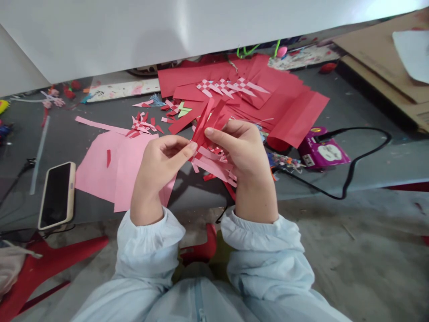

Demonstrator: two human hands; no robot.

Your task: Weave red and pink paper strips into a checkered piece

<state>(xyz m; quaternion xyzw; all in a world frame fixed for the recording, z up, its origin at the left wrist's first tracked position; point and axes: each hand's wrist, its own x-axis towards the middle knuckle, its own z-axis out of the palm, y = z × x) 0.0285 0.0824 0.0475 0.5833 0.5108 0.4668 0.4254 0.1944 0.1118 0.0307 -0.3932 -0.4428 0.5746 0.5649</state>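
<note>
Both of my hands meet over the table's front part, holding red and pink paper strips. My left hand (164, 163) pinches the strips between thumb and forefinger. Opposite it, my right hand (243, 150) grips the red paper strips (209, 118), its thumb lying on top. Pink paper strips (217, 164) hang below, close to my right palm, partly woven with red. Pink paper sheets (100, 165) lie under and left of my left hand. Beyond my hands, woven red-and-pink paper pieces (231, 87) rest on a spread of red paper sheets (288, 96).
A phone (56, 194) lies at the table's left front edge. Paper scraps (142, 124) are scattered behind my left hand. To the right stand a purple box (323, 150) with a black cable (351, 174) over it and cardboard (378, 85). A white panel (161, 36) hangs across the back.
</note>
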